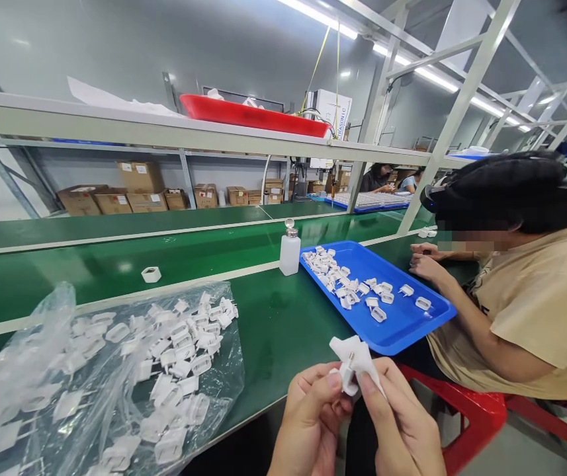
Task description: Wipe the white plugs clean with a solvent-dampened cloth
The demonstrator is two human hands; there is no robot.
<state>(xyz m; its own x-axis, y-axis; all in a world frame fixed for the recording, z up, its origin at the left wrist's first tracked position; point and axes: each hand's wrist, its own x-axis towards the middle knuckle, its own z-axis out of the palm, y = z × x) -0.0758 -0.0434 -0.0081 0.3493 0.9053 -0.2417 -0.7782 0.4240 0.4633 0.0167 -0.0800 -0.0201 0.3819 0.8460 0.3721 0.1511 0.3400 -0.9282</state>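
My left hand (310, 416) and my right hand (399, 423) meet at the bottom centre, below the edge of the green bench (278, 330). Together they pinch a small white plug part (347, 378) with a metal pin, wrapped in a white cloth (357, 354). The left fingers close on the part, the right fingers press the cloth around it. A clear plastic bag (104, 377) full of several white plug parts lies on the bench to my left.
A blue tray (402, 324) with several white parts and a white dispenser bottle (290, 250) stand on the bench. One loose white part (151, 274) lies on the belt. A co-worker (526, 297) sits to the right on a red stool (466, 410). A red tray (253, 116) rests on the shelf above.
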